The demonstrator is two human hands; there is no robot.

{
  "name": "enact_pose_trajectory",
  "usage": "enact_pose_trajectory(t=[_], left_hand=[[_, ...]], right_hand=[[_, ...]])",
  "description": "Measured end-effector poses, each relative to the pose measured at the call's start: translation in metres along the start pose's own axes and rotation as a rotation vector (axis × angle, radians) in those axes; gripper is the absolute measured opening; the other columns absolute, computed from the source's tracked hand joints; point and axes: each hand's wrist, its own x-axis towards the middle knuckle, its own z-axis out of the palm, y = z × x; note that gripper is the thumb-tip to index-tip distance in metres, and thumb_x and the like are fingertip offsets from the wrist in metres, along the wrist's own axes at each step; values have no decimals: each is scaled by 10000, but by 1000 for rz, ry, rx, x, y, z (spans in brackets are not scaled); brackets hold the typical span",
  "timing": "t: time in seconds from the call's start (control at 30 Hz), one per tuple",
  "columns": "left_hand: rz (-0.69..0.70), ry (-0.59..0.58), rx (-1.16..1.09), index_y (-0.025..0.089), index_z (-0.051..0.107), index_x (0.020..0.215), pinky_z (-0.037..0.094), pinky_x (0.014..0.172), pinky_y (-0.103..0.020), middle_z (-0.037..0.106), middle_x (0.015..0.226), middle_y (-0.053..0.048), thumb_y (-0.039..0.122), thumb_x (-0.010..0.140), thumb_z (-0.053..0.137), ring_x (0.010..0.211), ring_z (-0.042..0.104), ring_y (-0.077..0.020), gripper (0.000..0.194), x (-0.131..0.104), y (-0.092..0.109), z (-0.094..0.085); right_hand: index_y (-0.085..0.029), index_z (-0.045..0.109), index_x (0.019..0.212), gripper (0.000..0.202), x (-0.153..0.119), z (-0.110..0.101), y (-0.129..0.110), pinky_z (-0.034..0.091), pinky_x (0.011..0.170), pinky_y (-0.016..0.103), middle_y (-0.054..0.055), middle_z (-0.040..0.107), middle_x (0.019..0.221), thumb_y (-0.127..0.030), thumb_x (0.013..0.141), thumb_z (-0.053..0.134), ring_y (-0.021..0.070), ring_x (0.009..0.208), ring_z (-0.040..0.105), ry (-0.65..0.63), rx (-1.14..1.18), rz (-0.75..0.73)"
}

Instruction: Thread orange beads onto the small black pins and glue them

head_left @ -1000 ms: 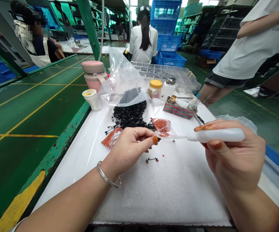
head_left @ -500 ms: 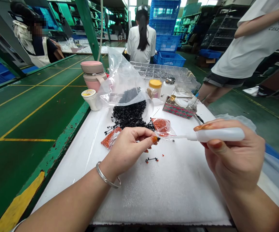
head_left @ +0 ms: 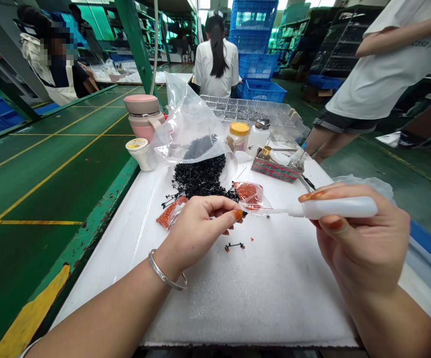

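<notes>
My left hand (head_left: 200, 226) pinches a tiny black part (head_left: 244, 214) between thumb and forefinger above the white foam pad (head_left: 260, 298). My right hand (head_left: 361, 243) grips a white squeeze bottle (head_left: 335, 208) lying level, its thin nozzle pointing left at the pinched part. A finished small black piece with red ends (head_left: 234, 245) lies on the pad just below. Behind my left hand sit a pile of black parts (head_left: 200, 176) spilling from a clear bag (head_left: 189, 119) and two small bags of red beads (head_left: 249, 193).
A pink flask (head_left: 144, 115), a small white cup (head_left: 140, 151), a yellow-lidded jar (head_left: 240, 135), a white bottle (head_left: 259, 134) and a patterned box (head_left: 277, 168) stand at the back. A clear compartment tray (head_left: 253, 110) lies behind. A person in white (head_left: 387, 69) stands at the right; others sit farther off.
</notes>
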Motion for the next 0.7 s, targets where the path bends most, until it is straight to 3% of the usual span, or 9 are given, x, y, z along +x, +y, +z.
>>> enact_pose_trajectory(t=[0.7], left_hand=[[3, 6, -3, 140, 702, 831, 478, 628, -195, 664, 819, -26, 253, 825, 617, 708, 544, -99, 141, 0, 1, 0]], right_hand=[[-191, 741, 844, 204, 0, 0, -1, 431, 519, 306, 36, 700, 790, -311, 689, 799, 176, 693, 624, -15, 33, -1]])
